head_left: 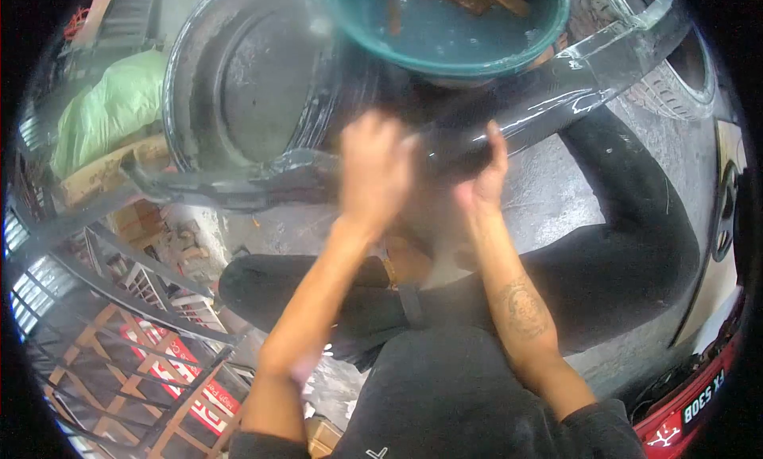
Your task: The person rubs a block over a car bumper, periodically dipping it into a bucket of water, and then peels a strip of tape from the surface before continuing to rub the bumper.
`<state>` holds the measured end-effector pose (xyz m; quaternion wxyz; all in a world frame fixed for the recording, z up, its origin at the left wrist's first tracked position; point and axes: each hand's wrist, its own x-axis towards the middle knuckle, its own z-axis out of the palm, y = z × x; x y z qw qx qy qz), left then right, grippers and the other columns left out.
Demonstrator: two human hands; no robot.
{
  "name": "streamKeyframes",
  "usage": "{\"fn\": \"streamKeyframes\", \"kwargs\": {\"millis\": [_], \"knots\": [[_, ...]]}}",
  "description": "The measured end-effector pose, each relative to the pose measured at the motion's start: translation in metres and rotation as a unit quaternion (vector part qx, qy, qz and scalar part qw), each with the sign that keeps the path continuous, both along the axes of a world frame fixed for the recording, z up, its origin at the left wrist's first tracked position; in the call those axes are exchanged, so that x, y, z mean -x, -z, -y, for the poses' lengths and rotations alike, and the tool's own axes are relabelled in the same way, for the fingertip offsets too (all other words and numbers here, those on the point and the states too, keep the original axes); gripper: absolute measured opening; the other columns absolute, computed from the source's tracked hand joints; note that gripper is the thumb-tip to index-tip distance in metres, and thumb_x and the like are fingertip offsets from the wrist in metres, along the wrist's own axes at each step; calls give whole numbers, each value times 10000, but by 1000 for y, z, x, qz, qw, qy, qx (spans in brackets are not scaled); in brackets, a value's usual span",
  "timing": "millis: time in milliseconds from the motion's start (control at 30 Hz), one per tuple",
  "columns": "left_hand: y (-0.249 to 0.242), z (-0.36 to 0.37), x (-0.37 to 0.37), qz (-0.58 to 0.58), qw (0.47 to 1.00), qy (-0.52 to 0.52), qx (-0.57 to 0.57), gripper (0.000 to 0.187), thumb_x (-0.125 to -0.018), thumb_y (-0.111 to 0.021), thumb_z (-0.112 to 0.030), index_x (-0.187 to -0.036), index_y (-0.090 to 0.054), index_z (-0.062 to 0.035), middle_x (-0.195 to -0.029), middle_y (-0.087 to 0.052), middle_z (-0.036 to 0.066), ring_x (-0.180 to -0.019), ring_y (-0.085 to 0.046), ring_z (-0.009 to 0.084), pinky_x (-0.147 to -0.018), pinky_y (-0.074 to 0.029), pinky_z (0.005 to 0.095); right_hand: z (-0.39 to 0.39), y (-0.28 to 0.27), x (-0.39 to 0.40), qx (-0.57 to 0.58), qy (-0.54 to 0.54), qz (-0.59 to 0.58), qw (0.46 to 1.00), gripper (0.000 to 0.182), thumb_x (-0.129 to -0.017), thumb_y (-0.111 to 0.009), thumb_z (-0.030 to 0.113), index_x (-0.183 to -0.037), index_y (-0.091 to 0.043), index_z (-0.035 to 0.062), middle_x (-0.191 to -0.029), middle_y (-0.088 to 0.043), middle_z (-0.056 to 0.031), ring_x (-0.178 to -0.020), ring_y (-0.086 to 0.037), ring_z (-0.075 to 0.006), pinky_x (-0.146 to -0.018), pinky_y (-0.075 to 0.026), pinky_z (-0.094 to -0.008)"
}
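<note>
A long, glossy black curved part [548, 101] lies across the person's front, from upper right to left. My left hand [375, 169] is blurred by motion, its fingers curled against the part's middle; what it holds, if anything, is hidden. My right hand [485, 173] grips the part's lower edge, with one digit up along the front face and the others hidden beneath. Just beyond the part stands a teal basin [453, 60] of cloudy water with brown pieces in it.
A big round black tub or tire [179, 101] stands upper left, beside a green plastic bag [119, 101]. Tires [664, 93] lie upper right. Black-clad legs [628, 276] are folded around the work. A metal rack [119, 356] is lower left; a red car part [675, 419] is lower right.
</note>
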<state>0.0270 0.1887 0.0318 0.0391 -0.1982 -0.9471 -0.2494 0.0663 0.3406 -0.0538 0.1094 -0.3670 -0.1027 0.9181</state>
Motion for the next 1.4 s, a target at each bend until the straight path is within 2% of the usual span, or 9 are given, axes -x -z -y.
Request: {"fn": "streamKeyframes", "kwargs": {"millis": [67, 267, 400, 600, 700, 867, 1033, 1233, 1400], "knots": [[13, -33, 11, -4, 1000, -1, -14, 180, -951, -744, -138, -1048, -675, -3, -1080, -614, 180, -998, -559, 405, -864, -453, 495, -5, 4, -2, 41, -41, -71, 996, 432, -944, -797, 292, -1275, -686, 39, -1225, -739, -97, -1119, -704, -273, -1039, -548, -431], [-8, 33, -21, 21, 1000, -8, -22, 196, -962, -730, -146, -1046, -689, 25, -1058, -615, 180, -993, -569, 382, -919, -466, 477, 0, -3, 3, -31, 0, -8, 999, 433, -956, -771, 336, -1266, -681, 47, -1190, -739, -85, -1095, -705, -269, -1025, -553, -437], [18, -45, 13, -14, 999, 10, -46, 170, -950, -740, -134, -1039, -672, -6, -1074, -606, 187, -1001, -567, 412, -886, -458, 496, 3, -4, -2, -32, -26, -48, 998, 449, -958, -768, 337, -1281, -676, 38, -1199, -736, -94, -1095, -707, -275, -1022, -554, -447], [-2, 31, -13, 14, 1000, -19, 4, 147, -953, -737, -128, -1024, -705, -3, -1043, -627, 186, -988, -580, 382, -903, -473, 477, 5, 0, 2, -10, 14, -12, 1000, 447, -970, -753, 323, -1294, -673, 26, -1221, -734, -123, -1108, -709, -301, -1046, -547, -458], [17, -39, 12, -17, 999, -2, -28, 145, -942, -741, -113, -1007, -662, -11, -1070, -617, 192, -989, -571, 420, -862, -462, 502, 0, -7, -3, -5, -20, -38, 999, 444, -957, -771, 312, -1287, -677, 30, -1250, -725, -111, -1147, -691, -287, -1058, -539, -451], [-7, 47, -16, 17, 1000, -2, -12, 144, -977, -703, -132, -1016, -689, 6, -1063, -613, 183, -1003, -578, 377, -917, -464, 480, 3, -10, 1, -23, -7, -4, 1000, 465, -952, -774, 339, -1289, -677, 34, -1254, -723, -105, -1153, -689, -282, -1054, -540, -444], [31, -32, 26, -30, 998, 6, -55, 200, -935, -761, -144, -1024, -663, 6, -1071, -586, 228, -1001, -559, 463, -891, -466, 520, -1, -10, 0, -20, -40, -66, 997, 504, -936, -798, 336, -1319, -667, 35, -1240, -729, -104, -1134, -699, -286, -1056, -541, -443], [-23, 73, 20, -15, 982, -156, -108, 362, -1062, -677, -329, -1169, -680, 16, -1076, -650, 133, -992, -638, 231, -910, -511, 371, -7, -26, 1, -69, -9, 5, 998, 479, -932, -815, 312, -1296, -674, 35, -1223, -732, -101, -1108, -704, -279, -1035, -558, -451], [-47, 125, -31, -16, 975, -209, -68, 385, -1096, -633, -360, -1214, -668, 4, -1106, -636, 119, -1012, -634, 249, -932, -501, 370, -59, -12, 6, -80, -32, -75, 993, 466, -927, -833, 309, -1277, -680, 43, -1206, -733, -99, -1072, -713, -248, -984, -589, -409]]}}
